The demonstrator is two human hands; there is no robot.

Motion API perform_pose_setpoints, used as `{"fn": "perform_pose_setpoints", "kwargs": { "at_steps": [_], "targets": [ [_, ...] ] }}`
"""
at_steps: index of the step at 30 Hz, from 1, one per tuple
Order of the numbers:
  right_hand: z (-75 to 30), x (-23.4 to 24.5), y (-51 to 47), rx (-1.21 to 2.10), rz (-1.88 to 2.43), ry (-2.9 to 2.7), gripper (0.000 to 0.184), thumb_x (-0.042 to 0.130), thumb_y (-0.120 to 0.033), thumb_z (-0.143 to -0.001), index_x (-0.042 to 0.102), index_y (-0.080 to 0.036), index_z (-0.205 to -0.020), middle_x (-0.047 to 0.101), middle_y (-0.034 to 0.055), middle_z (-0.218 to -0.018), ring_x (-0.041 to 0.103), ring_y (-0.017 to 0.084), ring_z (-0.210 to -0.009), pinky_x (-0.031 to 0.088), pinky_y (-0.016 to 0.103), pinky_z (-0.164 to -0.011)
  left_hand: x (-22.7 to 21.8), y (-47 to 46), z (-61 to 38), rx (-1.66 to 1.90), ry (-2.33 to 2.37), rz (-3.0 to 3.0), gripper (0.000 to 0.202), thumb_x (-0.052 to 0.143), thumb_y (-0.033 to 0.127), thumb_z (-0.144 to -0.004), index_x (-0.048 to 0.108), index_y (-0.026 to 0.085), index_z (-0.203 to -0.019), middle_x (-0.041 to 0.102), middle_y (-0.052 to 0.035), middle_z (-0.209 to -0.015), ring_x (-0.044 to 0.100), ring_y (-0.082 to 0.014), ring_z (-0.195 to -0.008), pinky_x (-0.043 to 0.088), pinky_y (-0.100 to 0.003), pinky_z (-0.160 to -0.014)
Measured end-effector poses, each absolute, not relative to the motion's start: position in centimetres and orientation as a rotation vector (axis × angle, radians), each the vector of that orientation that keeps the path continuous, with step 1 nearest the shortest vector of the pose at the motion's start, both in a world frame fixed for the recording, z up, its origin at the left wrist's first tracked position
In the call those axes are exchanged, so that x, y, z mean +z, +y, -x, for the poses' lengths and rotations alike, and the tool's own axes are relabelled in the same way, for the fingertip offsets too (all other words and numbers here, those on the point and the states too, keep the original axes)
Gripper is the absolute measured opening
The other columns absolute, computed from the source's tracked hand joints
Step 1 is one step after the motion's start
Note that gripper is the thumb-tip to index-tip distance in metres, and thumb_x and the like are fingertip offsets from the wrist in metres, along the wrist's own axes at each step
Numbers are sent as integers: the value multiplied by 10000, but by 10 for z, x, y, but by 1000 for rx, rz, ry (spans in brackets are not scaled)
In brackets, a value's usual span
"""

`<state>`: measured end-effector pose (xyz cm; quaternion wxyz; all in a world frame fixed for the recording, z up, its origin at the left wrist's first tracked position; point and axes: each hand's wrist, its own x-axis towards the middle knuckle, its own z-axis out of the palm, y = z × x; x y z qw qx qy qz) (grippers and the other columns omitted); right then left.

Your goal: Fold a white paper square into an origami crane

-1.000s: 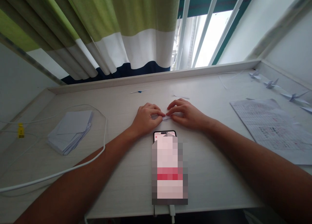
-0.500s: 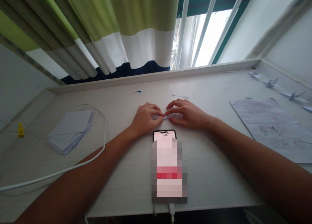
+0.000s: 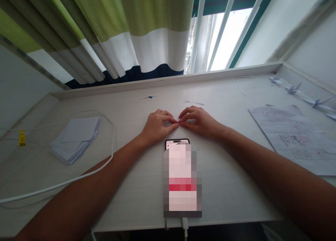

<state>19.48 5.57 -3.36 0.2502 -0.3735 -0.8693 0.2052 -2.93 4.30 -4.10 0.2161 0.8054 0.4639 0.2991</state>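
Over the middle of the desk, my left hand (image 3: pixel 160 125) and my right hand (image 3: pixel 197 120) meet, thumbs and index fingertips pinched together. Between them is a small piece of white paper (image 3: pixel 169 123), mostly covered by the fingers, so its folds cannot be made out. Just below the hands lies a phone (image 3: pixel 177 141) with a lit, mostly blurred screen and a white cable plugged into its lower end.
A stack of white paper squares (image 3: pixel 78 130) lies left, with a white cable (image 3: pixel 113 139) looping around it and over my left forearm. At right are printed sheets (image 3: pixel 286 136) and several folded paper cranes (image 3: pixel 292 89). A cotton-swab-like stick (image 3: pixel 195 103) lies beyond my hands.
My fingertips have closed in on each other at the paper, and less of it shows now. My right thumb has moved up towards the pinch. The phone and stack stay put.
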Motion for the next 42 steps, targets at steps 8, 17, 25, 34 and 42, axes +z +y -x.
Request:
{"fn": "perform_pose_setpoints", "kwargs": {
  "at_steps": [8, 17, 25, 34, 42],
  "targets": [
    [-191, -33, 54, 620, 1047, -2282, 131, 691, -208, -900, 820, -218, -881, 784, 74, -1041, 684, 249, -970, 518, 414, -917, -41, 44, 30, 804, 1290, -2205, 79, 740, 308, -869, 806, 278, -837, 788, -12, -963, 655, -237, -1014, 497, -431, -970],
    [-191, -32, 54, 668, 1069, -2267, 135, 688, -208, -888, 823, -216, -877, 784, 69, -1049, 676, 249, -1001, 511, 398, -927, -41, 43, 27, 825, 1327, -2135, 51, 773, 305, -835, 805, 273, -813, 787, -8, -936, 659, -233, -1010, 495, -418, -971],
    [-192, -32, 55, 649, 1054, -2277, 125, 692, -224, -891, 814, -222, -861, 782, 68, -1053, 677, 251, -1004, 507, 416, -943, -39, 44, 29, 806, 1301, -2140, 80, 743, 314, -860, 809, 274, -836, 794, -9, -954, 660, -233, -1006, 493, -415, -981],
    [-193, -31, 55, 692, 1049, -2268, 142, 678, -200, -890, 818, -221, -892, 775, 77, -1054, 694, 247, -1010, 534, 399, -921, -39, 43, 31, 742, 1288, -2188, 98, 743, 273, -854, 808, 299, -922, 788, -5, -1025, 642, -243, -1078, 462, -441, -1037],
    [-191, -30, 54, 718, 1075, -2253, 130, 692, -186, -883, 821, -198, -898, 773, 89, -1070, 697, 246, -1001, 546, 392, -904, -37, 44, 31, 735, 1287, -2185, 112, 748, 257, -842, 806, 295, -929, 787, -4, -1030, 640, -243, -1082, 457, -445, -1049]
  ]
}}
